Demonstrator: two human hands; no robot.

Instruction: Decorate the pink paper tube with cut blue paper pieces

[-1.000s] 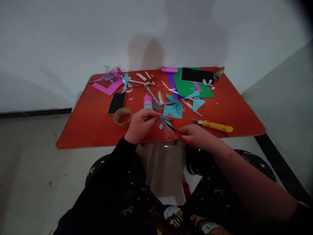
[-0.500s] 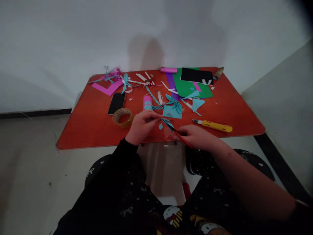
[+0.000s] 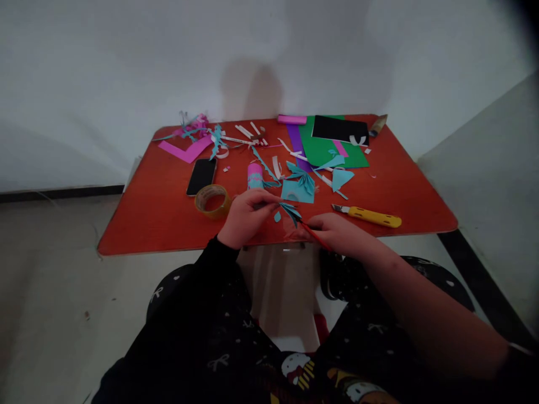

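While left hand [image 3: 246, 216] pinches paper [image 3: 289, 210], scissors [image 3: 315, 234] touch it.

Right of the turquoise paper square [image 3: 306, 197], the yellow utility knife [image 3: 374, 217] lies across the near side; past it, bare worktop [image 3: 423, 210] runs to the edge. Left of the square, the left fingers [image 3: 266, 197], tape roll [image 3: 202, 206] and smartphone [image 3: 201, 177] bar a low pass; farther left is open. Behind it, a turquoise paper fan [image 3: 304, 178] and white strips [image 3: 276, 167] crowd the way. In front, folded turquoise paper [image 3: 289, 211] and red-handled scissors [image 3: 312, 232] close the gap to the right fingers [image 3: 319, 221].
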